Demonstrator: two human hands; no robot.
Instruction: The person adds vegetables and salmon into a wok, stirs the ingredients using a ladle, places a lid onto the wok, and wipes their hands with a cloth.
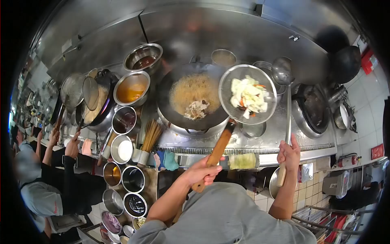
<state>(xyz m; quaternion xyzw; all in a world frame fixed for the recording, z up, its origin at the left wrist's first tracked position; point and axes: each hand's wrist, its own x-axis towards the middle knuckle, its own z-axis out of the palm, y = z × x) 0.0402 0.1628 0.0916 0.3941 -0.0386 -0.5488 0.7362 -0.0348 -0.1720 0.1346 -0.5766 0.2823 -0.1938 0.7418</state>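
Observation:
My left hand [199, 171] is wrapped round the wooden handle of a mesh strainer [224, 94]. Pale cabbage-like pieces [248, 96] with orange strips lie in its basket, held to the right of a large black wok [164, 94]. Foamy brown liquid [191, 92] bubbles in that wok, with pale shredded pieces [196, 110] near its front side. In my right hand [289, 154] is the handle of a long metal ladle [282, 70], its bowl up beyond the strainer's right side. One finger of this hand is raised off the handle.
Bowls of sauce [131, 90] and several metal pots [133, 179] line the left side, beside a bundle of wooden sticks [152, 136]. Another wok [313, 107] stands right. Co-workers [44, 195] hold handled strainers [73, 90] at the left. Cloths [167, 160] lie on the front edge.

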